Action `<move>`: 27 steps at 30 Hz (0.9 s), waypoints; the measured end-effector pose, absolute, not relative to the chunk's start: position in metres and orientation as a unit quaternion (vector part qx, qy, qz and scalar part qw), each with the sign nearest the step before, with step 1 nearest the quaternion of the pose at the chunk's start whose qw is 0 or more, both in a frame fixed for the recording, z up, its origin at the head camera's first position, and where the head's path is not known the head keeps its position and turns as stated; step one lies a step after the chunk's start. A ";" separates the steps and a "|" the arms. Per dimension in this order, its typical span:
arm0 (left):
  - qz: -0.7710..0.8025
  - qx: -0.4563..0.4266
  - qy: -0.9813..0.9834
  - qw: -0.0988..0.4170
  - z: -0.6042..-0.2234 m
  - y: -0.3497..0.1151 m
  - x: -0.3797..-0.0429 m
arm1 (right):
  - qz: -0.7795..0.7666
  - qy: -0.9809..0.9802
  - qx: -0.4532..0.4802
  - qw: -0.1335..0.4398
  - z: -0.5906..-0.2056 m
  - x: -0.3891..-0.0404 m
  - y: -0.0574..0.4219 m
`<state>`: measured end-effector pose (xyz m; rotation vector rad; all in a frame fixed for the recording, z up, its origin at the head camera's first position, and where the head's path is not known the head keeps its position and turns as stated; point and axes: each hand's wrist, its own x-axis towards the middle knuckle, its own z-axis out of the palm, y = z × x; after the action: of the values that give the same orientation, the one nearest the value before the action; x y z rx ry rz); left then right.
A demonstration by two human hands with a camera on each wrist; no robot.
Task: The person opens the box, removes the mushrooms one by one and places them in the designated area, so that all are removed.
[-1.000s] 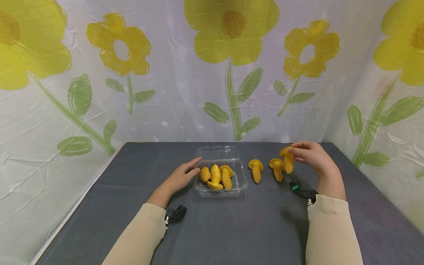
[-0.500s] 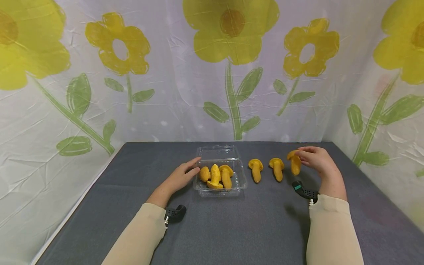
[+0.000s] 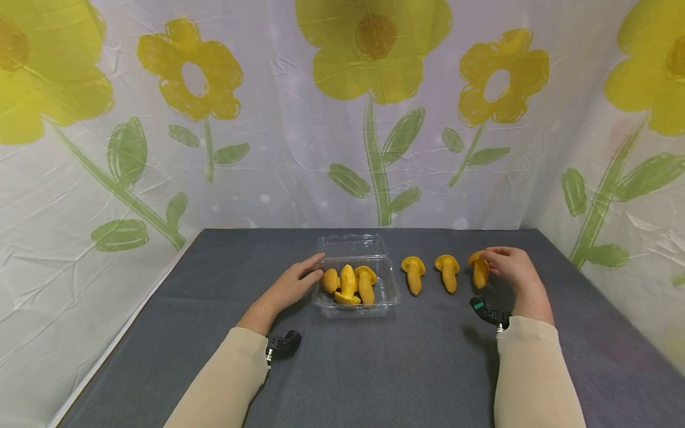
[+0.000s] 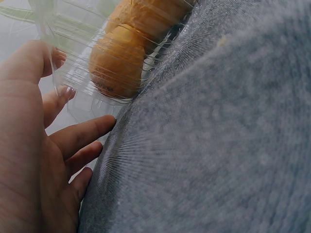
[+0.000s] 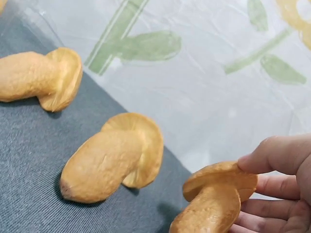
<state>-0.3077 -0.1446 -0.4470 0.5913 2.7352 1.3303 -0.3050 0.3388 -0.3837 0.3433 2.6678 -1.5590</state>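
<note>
My right hand [image 3: 512, 268] pinches a yellow-brown mushroom [image 3: 480, 274] by its cap, the thumb on one side and fingers behind, as the right wrist view shows. Left of it lie two more mushrooms, a middle one [image 3: 448, 273] and one [image 3: 413, 276] closer to the box. My left hand [image 3: 291, 287] touches the left side of a clear plastic box [image 3: 392, 292] with fairly straight fingers. Inside the box are several things: a mushroom standing cap-down [image 3: 348, 282], another mushroom [image 3: 366, 285] beside it, and a rounded one [image 3: 330, 280] at the left.
The box's clear lid [image 3: 351, 245] lies folded back behind it. A dark grey cloth [image 3: 374, 368] covers the table. Behind the table hangs a white curtain [image 3: 278, 178] printed with yellow flowers. Each wrist carries a black camera mount, such as the right one [image 3: 489, 312].
The right hand has moved right and down with its mushroom, away from the middle mushroom and into line with the row. The left hand and box have stayed put.
</note>
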 end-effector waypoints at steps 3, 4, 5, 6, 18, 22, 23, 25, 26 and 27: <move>0.429 0.189 0.883 0.021 -0.447 -0.145 -0.308 | -0.505 0.855 0.121 0.011 -0.389 -0.307 0.340; 0.429 0.189 0.883 0.021 -0.447 -0.145 -0.308 | -0.506 0.854 0.124 0.008 -0.391 -0.308 0.340; 0.430 0.189 0.882 0.021 -0.447 -0.145 -0.307 | -0.508 0.852 0.128 0.007 -0.392 -0.308 0.340; 0.431 0.189 0.882 0.021 -0.446 -0.145 -0.307 | -0.510 0.850 0.130 0.007 -0.394 -0.309 0.340; 0.430 0.188 0.882 0.027 -0.446 -0.145 -0.308 | -0.536 0.830 0.152 0.013 -0.404 -0.310 0.341; 0.433 0.191 0.880 0.028 -0.446 -0.146 -0.308 | -0.525 0.835 0.162 0.009 -0.403 -0.311 0.342; 0.433 0.192 0.880 0.028 -0.446 -0.146 -0.308 | -0.523 0.836 0.165 0.010 -0.403 -0.311 0.343; 0.430 0.193 0.881 0.027 -0.446 -0.146 -0.308 | -0.521 0.837 0.165 0.011 -0.403 -0.310 0.344; 0.428 0.193 0.882 0.026 -0.446 -0.146 -0.308 | -0.521 0.837 0.165 0.011 -0.403 -0.310 0.344; 0.427 0.194 0.883 0.026 -0.446 -0.146 -0.308 | -0.522 0.837 0.165 0.012 -0.403 -0.310 0.345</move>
<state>-0.3085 -0.1457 -0.4464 0.5988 2.7278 1.3197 -0.3104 0.3447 -0.4026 0.5131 2.6100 -1.6272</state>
